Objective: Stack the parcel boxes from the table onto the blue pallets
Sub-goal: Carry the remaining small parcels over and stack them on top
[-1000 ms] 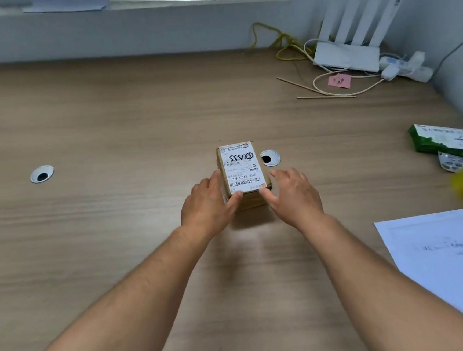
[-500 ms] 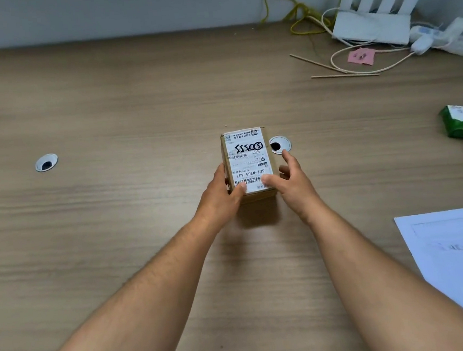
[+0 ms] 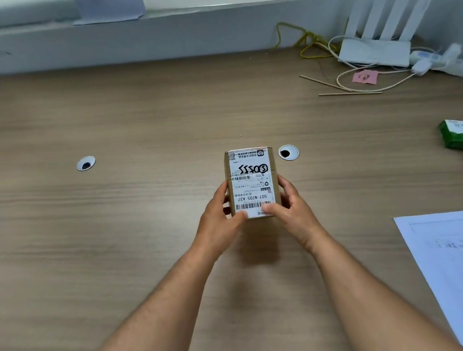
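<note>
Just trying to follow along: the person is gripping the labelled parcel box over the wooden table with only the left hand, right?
Not quite: the head view shows both the left hand and the right hand gripping the labelled parcel box over the wooden table.

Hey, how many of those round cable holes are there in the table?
2. The left cable hole sits in the table left of centre. The right cable hole lies just right of the parcel box, near its far end. Others may be hidden or out of frame.
</note>
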`<state>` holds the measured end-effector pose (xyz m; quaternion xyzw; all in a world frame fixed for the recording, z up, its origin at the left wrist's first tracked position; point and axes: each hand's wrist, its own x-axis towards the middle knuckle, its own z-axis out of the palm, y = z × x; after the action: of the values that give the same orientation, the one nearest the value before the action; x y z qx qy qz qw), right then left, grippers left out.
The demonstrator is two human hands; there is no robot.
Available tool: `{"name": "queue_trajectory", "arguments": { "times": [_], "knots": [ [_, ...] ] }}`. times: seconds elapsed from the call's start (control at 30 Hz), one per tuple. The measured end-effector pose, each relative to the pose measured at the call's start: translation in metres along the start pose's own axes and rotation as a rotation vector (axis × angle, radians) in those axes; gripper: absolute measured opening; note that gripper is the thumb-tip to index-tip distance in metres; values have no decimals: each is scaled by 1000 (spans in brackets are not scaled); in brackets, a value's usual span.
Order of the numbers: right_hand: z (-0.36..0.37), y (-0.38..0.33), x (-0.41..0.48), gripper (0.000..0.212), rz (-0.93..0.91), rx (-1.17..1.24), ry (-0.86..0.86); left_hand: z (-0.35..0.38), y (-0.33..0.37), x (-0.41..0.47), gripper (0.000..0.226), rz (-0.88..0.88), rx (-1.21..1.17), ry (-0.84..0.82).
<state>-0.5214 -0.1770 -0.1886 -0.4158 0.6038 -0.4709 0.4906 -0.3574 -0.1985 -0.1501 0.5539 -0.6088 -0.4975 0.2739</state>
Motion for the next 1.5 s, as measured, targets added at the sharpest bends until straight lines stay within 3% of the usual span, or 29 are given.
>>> {"name": "queue_trajectory", "arguments": {
  "times": [0.83,1.23,1.5],
  "knots": [
    [117,-63,-86,73,-249,83,-256,-118,-3,-127,63,134,83,343],
    [232,-104,-130,73,-291,11,-312,-234,-25,-198,66,132,130,421],
    [319,-127,-166,70,-333,8,-413,-321,-58,-260,63,108,200,577]
  ]
}}
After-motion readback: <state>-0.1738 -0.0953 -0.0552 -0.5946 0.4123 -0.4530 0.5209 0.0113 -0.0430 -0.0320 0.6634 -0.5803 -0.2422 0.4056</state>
